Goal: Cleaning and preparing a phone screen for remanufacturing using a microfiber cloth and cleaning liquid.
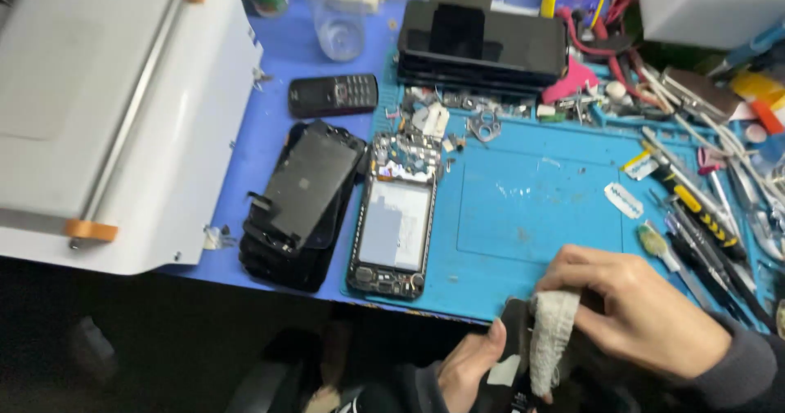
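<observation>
My left hand (pixel 468 368) gripped a dark phone (pixel 513 356); right-hand (pixel 638 311) fingers pressed a grey cloth (pixel 552 335) on it, beside an opened phone (pixel 394 217) on the blue mat (pixel 531 208).

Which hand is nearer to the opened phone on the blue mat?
Left. The left hand is just below and right of the opened phone; the right hand is farther right.

Left hand (pixel 466 368) gripping dark phone part (pixel 513 339), right hand (pixel 634 307) pressing grey cloth (pixel 552 335) on it
</observation>
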